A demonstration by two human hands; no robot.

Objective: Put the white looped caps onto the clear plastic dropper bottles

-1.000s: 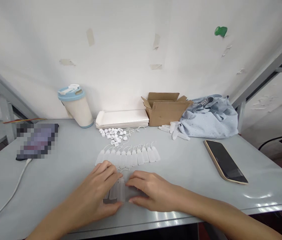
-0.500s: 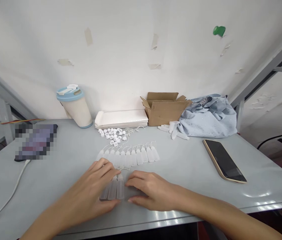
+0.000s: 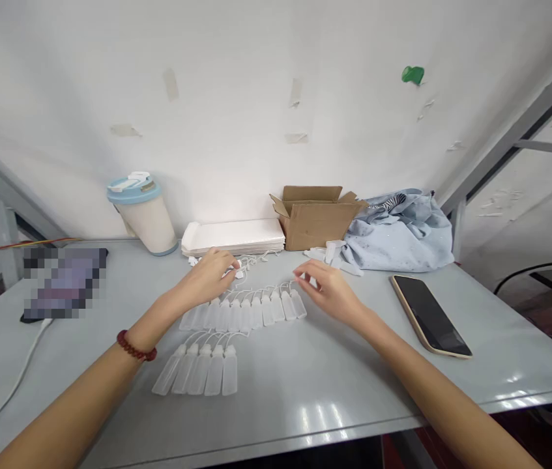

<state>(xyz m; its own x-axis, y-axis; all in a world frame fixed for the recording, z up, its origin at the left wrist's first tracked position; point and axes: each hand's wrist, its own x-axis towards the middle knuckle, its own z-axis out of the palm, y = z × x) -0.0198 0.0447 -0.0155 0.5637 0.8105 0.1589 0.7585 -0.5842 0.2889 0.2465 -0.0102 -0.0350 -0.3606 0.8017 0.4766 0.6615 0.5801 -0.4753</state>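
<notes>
My left hand (image 3: 211, 277) is over a pile of small white caps (image 3: 192, 260), hiding most of them. Its fingers are curved, with the thumb apart from the index finger. At the right end of a row of translucent plastic vials (image 3: 244, 314), my right hand (image 3: 327, 286) pinches around the thin white string (image 3: 291, 284) of the end vial. Nearer the table's front lies a second, shorter row of vials (image 3: 200, 371), side by side with strings at their necks. Loose white strings (image 3: 256, 259) lie just beyond the left fingertips.
Along the wall stand a cup with a blue lid (image 3: 143, 215), a stack of white envelopes (image 3: 236, 236), an open cardboard box (image 3: 319, 225) and a light blue cloth bag (image 3: 397, 238). Loose vials (image 3: 334, 253) lie by the box. A phone (image 3: 429, 316) lies right, a blurred device (image 3: 65, 283) left.
Both hands have moved away from the front vials toward the back, the left to the caps and the right to the back row's right end. The front row now lies uncovered and spread out.
</notes>
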